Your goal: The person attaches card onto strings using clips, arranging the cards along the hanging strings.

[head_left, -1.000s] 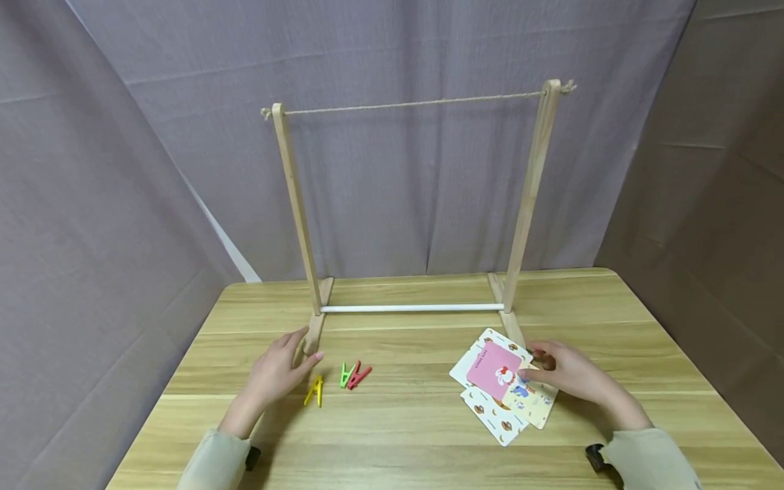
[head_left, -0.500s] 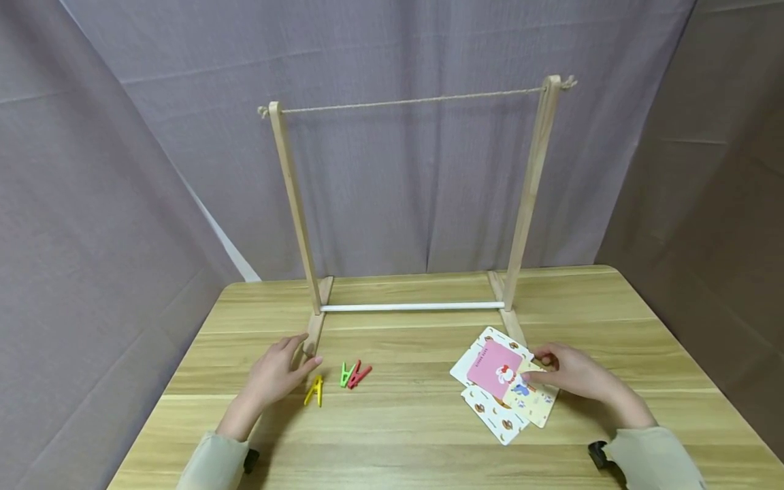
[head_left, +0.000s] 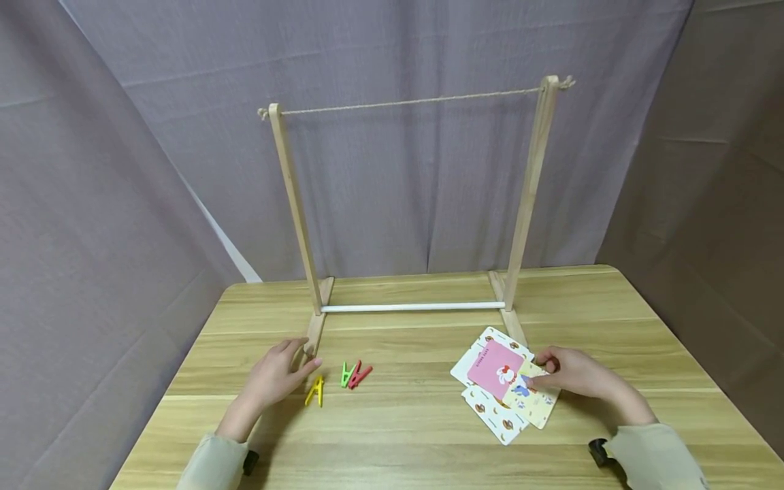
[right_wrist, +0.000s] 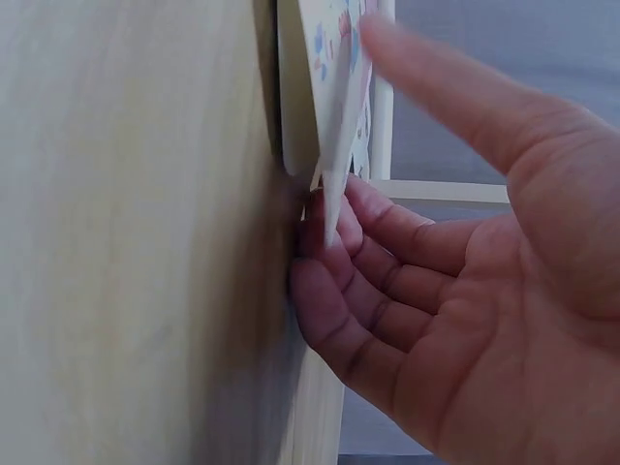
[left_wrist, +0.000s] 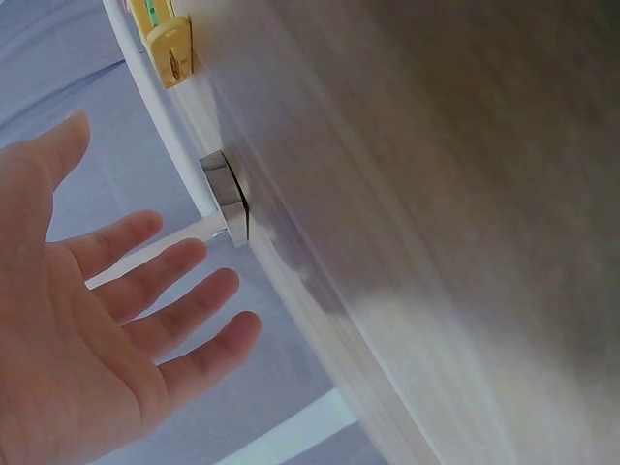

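Note:
My right hand (head_left: 576, 373) is at the right edge of a fanned pile of cards. Its thumb lies over a pale yellow card (head_left: 535, 405) with a blue cartoon figure, and its curled fingers tuck under the card's edge; the right wrist view shows that card (right_wrist: 334, 107) edge-on between thumb and fingers. Beneath it lie a pink card (head_left: 490, 367) with a white rabbit and white patterned cards (head_left: 493, 418). My left hand (head_left: 273, 373), fingers loosely spread and holding nothing, hovers beside a yellow clothespin (head_left: 315, 391). Green (head_left: 347, 373) and red clothespins (head_left: 359, 375) lie just right of it.
Behind the cards and clothespins stands a wooden frame with a left post (head_left: 297, 211) and a right post (head_left: 531, 197). A string (head_left: 410, 103) joins their tops, and a white rod (head_left: 413, 307) links them low down. Grey cloth (head_left: 392, 190) surrounds the wooden table (head_left: 392, 422).
The right thumb has slid slightly right and toward the near side over the yellow card. The left hand, the clothespins and the pile stay almost where they were.

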`<state>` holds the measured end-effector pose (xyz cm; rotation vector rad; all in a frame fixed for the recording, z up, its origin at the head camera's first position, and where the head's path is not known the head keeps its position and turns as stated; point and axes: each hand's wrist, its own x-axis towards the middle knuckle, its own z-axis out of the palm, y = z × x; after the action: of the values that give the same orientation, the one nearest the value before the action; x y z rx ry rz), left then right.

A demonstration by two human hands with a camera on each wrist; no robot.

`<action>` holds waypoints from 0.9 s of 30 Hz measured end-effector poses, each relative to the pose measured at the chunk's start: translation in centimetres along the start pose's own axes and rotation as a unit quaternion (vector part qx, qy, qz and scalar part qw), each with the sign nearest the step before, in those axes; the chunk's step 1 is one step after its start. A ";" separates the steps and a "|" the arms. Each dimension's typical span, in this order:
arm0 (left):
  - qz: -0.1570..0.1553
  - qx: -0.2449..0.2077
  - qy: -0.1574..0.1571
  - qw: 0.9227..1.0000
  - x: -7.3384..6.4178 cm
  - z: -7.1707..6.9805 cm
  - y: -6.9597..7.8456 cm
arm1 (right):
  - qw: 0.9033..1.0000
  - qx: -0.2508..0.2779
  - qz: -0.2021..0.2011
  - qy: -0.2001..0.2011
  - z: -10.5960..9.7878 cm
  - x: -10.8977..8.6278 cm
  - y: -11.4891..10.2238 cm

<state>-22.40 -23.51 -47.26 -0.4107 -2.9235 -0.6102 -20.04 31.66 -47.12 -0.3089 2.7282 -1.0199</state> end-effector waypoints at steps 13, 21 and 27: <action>-0.009 0.002 -0.016 1.000 0.1 -0.3 0.6 | 1.000 0.002 0.004 -0.002 0.0 0.2 0.3; -0.004 0.008 -0.018 1.000 -0.1 -0.4 0.9 | 1.000 0.013 0.012 -0.006 0.2 0.1 0.5; -0.006 0.018 -0.016 1.000 -0.5 -0.2 1.1 | 1.000 0.016 0.009 -0.003 0.2 0.1 0.5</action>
<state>-21.63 -22.77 -46.76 -0.4033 -2.9648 -0.5552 -20.14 31.86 -47.66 -0.2824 2.7014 -1.0550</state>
